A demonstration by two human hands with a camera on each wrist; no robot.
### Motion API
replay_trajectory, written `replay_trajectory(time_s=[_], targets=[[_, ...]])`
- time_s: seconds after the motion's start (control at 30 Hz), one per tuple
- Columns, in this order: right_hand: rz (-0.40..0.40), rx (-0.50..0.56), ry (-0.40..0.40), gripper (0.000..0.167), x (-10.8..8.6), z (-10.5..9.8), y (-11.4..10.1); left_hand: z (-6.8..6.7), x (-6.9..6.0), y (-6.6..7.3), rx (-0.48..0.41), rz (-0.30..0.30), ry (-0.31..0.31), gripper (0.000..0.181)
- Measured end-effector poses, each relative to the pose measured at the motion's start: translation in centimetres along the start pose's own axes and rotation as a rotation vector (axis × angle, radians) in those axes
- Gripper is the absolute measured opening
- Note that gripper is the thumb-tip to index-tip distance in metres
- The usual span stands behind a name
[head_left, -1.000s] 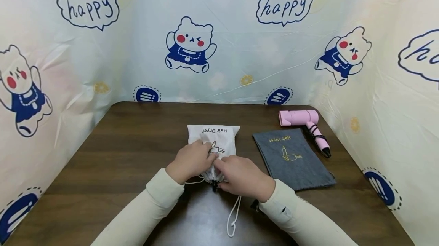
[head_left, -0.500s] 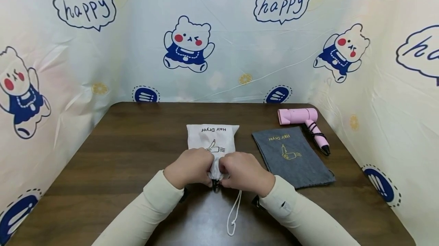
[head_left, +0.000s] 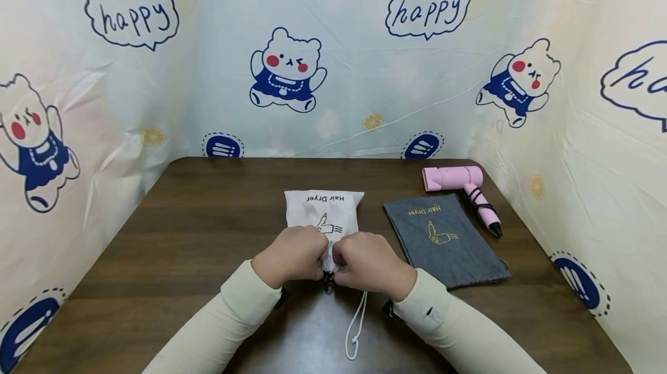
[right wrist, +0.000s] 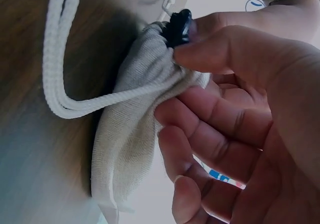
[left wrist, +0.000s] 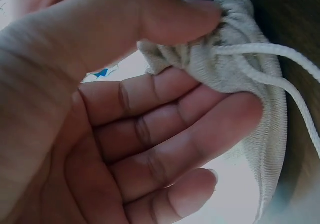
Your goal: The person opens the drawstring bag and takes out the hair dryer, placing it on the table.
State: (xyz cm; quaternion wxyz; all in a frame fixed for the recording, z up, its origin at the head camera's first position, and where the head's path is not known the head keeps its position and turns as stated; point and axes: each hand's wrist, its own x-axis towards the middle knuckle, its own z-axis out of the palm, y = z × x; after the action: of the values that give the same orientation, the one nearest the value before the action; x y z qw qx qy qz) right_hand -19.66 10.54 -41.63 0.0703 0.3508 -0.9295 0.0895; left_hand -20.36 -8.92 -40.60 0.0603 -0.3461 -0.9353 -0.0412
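Observation:
A white drawstring bag [head_left: 299, 209] printed "Hair Dryer" lies flat on the table, its gathered mouth towards me. My left hand [head_left: 290, 252] pinches the left side of that mouth between thumb and fingers. On the opposite side my right hand [head_left: 372, 264] pinches the bunched fabric the same way. Between the hands a black end piece [right wrist: 179, 27] pokes out of the mouth; what it belongs to is hidden inside the bag. White drawstring loops come out at both sides, one [head_left: 359, 327] trailing from under the right hand, another [left wrist: 265, 48] seen in the left wrist view.
Right of the bag lies a flat grey drawstring bag [head_left: 445, 258] with yellow "Hair Dryer" print. Behind it is a pink hair dryer [head_left: 453, 179], its black cord wound round the handle. The brown table [head_left: 224, 200] is enclosed by patterned curtains [head_left: 354, 3].
My left hand has come down off the bag's front to its mouth, and both hands have curled their fingers onto the fabric there. Over the last half second the hands barely move.

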Motion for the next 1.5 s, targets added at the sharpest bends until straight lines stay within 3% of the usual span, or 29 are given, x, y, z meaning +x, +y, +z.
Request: replay_trajectory(time_s=[0.37, 0.6, 0.93, 1.5], targets=[[0.031, -0.031, 0.169, 0.02, -0.1, -0.5, -0.1, -1.1, 0.2, -0.2, -0.022, -0.086, 0.024, 0.029], [0.048, -0.062, 0.225, 0.019, 0.0, -0.7, -0.1, -1.7, 0.2, -0.1, -0.043, -0.119, 0.026, 0.028], [0.082, -0.077, 0.242, 0.017, 0.1, -1.0, -0.1, -2.0, 0.2, -0.1, -0.01, -0.16, 0.039, 0.028], [0.09, -0.085, 0.243, 0.018, 0.0, -0.9, 0.1, -2.1, 0.1, -0.2, -0.056, -0.182, 0.046, 0.028]])
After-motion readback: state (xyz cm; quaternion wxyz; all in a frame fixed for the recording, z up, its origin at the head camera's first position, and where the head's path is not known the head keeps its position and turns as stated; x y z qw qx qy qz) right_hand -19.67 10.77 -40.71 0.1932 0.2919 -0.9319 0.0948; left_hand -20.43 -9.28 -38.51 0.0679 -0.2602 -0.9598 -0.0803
